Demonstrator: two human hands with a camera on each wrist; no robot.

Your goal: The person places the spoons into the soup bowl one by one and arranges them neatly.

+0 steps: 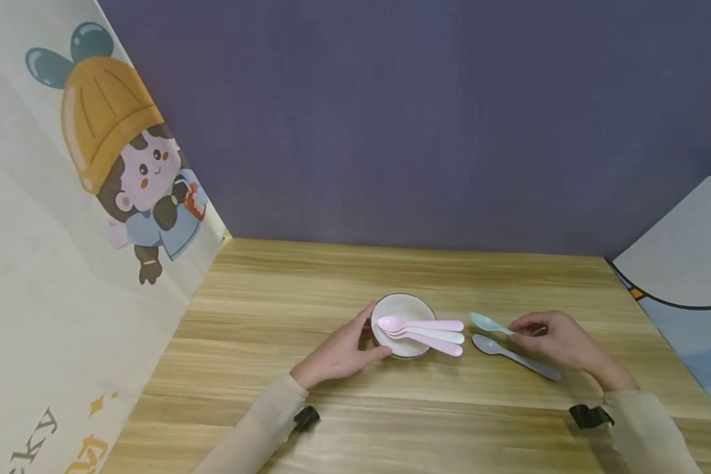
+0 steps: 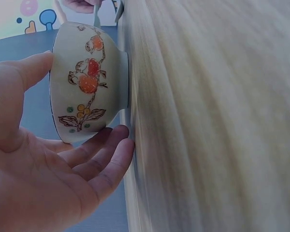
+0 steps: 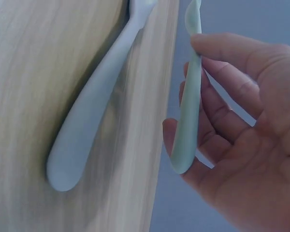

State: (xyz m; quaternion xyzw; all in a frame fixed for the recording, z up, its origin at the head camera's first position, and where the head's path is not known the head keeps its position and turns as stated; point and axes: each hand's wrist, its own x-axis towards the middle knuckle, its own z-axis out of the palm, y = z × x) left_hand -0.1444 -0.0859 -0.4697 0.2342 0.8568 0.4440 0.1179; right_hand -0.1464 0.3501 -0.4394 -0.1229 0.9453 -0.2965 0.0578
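Note:
A white bowl (image 1: 391, 304) with a dark rim stands on the wooden table; birds and leaves are painted on its outside, as the left wrist view shows. My left hand (image 1: 346, 347) holds it by the side, thumb at the rim and fingers around the far side. Two pink spoons (image 1: 444, 325) and a white spoon (image 1: 435, 334) lean in the bowl, handles pointing right over its rim. My right hand (image 1: 559, 339) pinches a mint green spoon (image 3: 187, 125) by the handle, its head toward the bowl. Just below it a grey-blue spoon (image 1: 527, 362) lies on the table.
The wood-grain table (image 1: 391, 428) ends at a purple-grey wall panel (image 1: 391, 131) behind. At the left rises a white panel with a cartoon figure (image 1: 142, 158); another printed panel (image 1: 681, 276) borders the right side. A black strap (image 1: 591, 416) hangs at the right wrist.

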